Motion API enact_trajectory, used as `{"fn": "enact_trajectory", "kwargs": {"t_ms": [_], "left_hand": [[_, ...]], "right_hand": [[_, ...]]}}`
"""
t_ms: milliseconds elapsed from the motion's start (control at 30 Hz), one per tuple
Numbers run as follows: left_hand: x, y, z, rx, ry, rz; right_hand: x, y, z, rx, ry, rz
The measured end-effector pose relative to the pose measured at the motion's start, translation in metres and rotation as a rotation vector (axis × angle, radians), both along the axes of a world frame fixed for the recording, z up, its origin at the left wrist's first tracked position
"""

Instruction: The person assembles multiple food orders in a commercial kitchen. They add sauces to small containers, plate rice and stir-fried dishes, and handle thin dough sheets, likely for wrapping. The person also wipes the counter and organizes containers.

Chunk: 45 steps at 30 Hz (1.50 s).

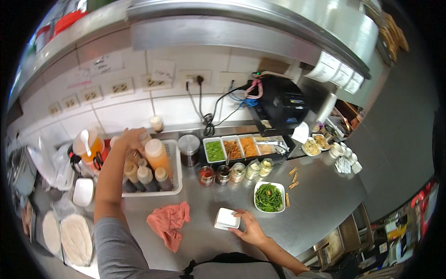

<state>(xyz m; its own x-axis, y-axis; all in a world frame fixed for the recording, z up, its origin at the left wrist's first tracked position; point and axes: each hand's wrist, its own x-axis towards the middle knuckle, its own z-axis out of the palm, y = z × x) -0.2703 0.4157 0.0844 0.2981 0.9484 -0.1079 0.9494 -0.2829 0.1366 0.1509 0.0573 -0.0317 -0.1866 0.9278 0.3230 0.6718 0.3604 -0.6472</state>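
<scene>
My right hand (251,228) grips a small white square dish (227,219) by its right side, over the steel counter. My left hand (134,137) reaches to the back of a white plastic basket (177,181) of squeeze bottles, at a bottle top; its grip is unclear. An orange-filled squeeze bottle (158,157) stands just right of it, with several dark-sauce bottles (146,178) in front. A white bowl of cooked green vegetables (269,197) sits right of the small dish. A crumpled pink cloth (169,223) lies to the left of the dish.
Small jars (237,172) stand before a tray of chopped toppings (240,148). Wooden clothespins (294,179) lie near the greens. A black receipt printer (282,104) stands behind. A steel shelf (223,31) overhangs the counter. Flat dough pieces (76,239) and a white dish (83,191) are at left.
</scene>
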Motion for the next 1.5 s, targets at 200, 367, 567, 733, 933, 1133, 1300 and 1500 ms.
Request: {"fn": "enact_trajectory", "kwargs": {"t_ms": [200,367,567,733,933,1133,1300,1500], "left_hand": [[0.002,-0.053,0.056,0.16,-0.387,0.09],[0.01,-0.131,0.118,0.676,-0.882,-0.154],[0.077,-0.213,0.131,0.632,-0.894,0.071],[0.198,-0.275,0.134,0.678,-0.585,-0.21],[0.313,-0.309,0.166,0.967,0.169,-0.711],[0.419,-0.321,0.167,1.156,0.432,-1.027],[0.477,-0.323,0.158,1.138,0.325,-1.12],[0.516,-0.328,0.154,1.114,0.365,-1.063]], "right_hand": [[0.0,-0.002,-0.005,0.031,0.049,0.044],[0.001,-0.001,-0.013,-0.039,0.212,0.013],[0.001,0.005,-0.008,-0.089,0.426,0.033],[0.04,0.004,0.039,0.024,0.512,0.008],[0.134,-0.021,0.14,-0.032,0.419,-0.095],[0.202,-0.048,0.156,0.072,0.282,-0.113],[0.254,-0.073,0.152,0.011,0.311,-0.169],[0.304,-0.084,0.134,0.036,0.301,-0.235]]}}
